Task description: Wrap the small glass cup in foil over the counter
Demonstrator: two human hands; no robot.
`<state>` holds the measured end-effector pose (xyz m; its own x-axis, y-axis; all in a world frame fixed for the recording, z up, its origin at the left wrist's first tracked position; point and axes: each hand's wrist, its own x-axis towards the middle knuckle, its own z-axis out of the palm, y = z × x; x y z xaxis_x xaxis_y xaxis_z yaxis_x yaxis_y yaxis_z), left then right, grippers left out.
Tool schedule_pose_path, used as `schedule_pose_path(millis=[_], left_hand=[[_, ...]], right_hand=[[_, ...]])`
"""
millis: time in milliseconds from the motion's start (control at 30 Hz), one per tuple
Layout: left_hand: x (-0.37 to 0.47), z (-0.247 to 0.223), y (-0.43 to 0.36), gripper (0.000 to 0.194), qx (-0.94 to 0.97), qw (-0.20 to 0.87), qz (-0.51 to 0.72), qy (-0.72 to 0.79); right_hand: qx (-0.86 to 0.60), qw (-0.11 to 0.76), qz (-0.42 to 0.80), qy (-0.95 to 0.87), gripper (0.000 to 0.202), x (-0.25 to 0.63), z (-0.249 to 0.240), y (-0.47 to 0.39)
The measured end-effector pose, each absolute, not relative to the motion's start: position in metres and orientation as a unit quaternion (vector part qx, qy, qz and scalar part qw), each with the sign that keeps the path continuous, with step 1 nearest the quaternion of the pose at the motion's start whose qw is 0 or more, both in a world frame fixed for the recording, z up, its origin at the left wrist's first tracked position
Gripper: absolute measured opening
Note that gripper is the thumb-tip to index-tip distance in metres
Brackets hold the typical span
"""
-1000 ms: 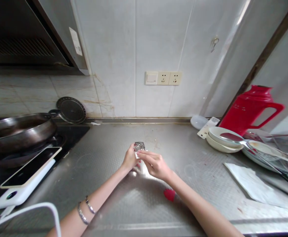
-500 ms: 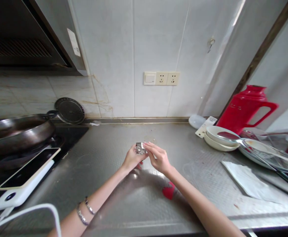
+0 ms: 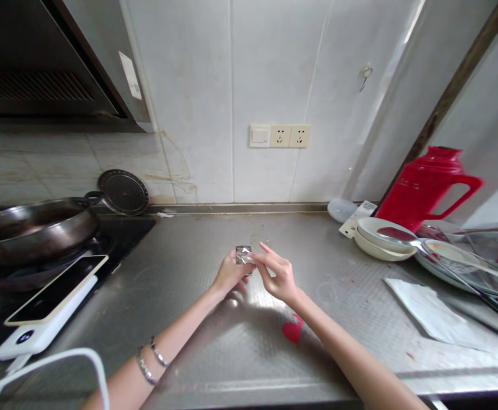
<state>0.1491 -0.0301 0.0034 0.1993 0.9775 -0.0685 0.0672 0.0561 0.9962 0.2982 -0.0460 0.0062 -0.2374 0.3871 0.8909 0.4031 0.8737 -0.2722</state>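
Observation:
My left hand (image 3: 228,273) is closed round a small block wrapped in crinkled silver foil (image 3: 243,254), held up over the steel counter. The foil's square face points up toward me. My right hand (image 3: 278,277) meets the block at its right edge, one fingertip on the foil and another finger raised and pointing away. Its thumb is mostly hidden, but the fingers look pinched at the foil. Below my right forearm a red heart-shaped piece (image 3: 292,329) lies on the counter.
On the left are a wok (image 3: 35,228) on the black hob, a phone (image 3: 56,289) on a white power bank (image 3: 46,324) and a white cable (image 3: 82,351). At right stand stacked bowls (image 3: 383,247), a red thermos flask (image 3: 426,185), plates with utensils, and a paper napkin (image 3: 431,313).
My right index finger has lifted off the foil while another fingertip stays on its edge. The foil's top face looks more crumpled. My left hand keeps its hold.

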Motion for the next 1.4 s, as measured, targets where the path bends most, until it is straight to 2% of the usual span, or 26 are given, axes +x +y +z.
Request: schedule_pose_path(millis=[100, 300, 500, 667, 767, 933, 1167, 1267, 1400], left_hand=[[0.153, 0.001, -0.034, 0.049, 0.564, 0.535, 0.399, 0.487], [0.154, -0.009, -0.034, 0.049, 0.606, 0.511, 0.394, 0.464], [0.153, -0.012, -0.030, 0.043, 0.616, 0.496, 0.385, 0.476], [0.155, -0.003, -0.034, 0.053, 0.577, 0.557, 0.401, 0.444], [0.153, 0.000, -0.035, 0.053, 0.536, 0.606, 0.396, 0.434], [0.149, -0.001, -0.032, 0.053, 0.520, 0.628, 0.390, 0.428], [0.146, 0.006, -0.031, 0.048, 0.538, 0.626, 0.379, 0.419], [0.146, 0.006, -0.031, 0.048, 0.538, 0.622, 0.387, 0.417], [0.143, 0.003, -0.028, 0.053, 0.558, 0.632, 0.353, 0.406]], right_hand=[[-0.298, 0.595, -0.016, -0.746, 0.030, 0.302, 0.008, -0.040], [-0.259, 0.502, -0.041, -0.824, 0.038, 0.296, -0.004, -0.037], [-0.226, 0.494, -0.013, -0.840, 0.040, 0.290, 0.001, -0.050], [-0.325, 0.572, 0.026, -0.753, 0.027, 0.299, 0.012, -0.041], [-0.390, 0.549, 0.108, -0.731, 0.024, 0.306, 0.015, -0.034], [-0.376, 0.444, 0.245, -0.775, 0.045, 0.314, 0.014, -0.031], [-0.290, 0.398, 0.313, -0.812, 0.085, 0.308, 0.006, -0.034], [-0.300, 0.403, 0.305, -0.809, 0.086, 0.303, 0.004, -0.035], [-0.319, 0.422, 0.304, -0.792, 0.077, 0.301, 0.000, -0.032]])
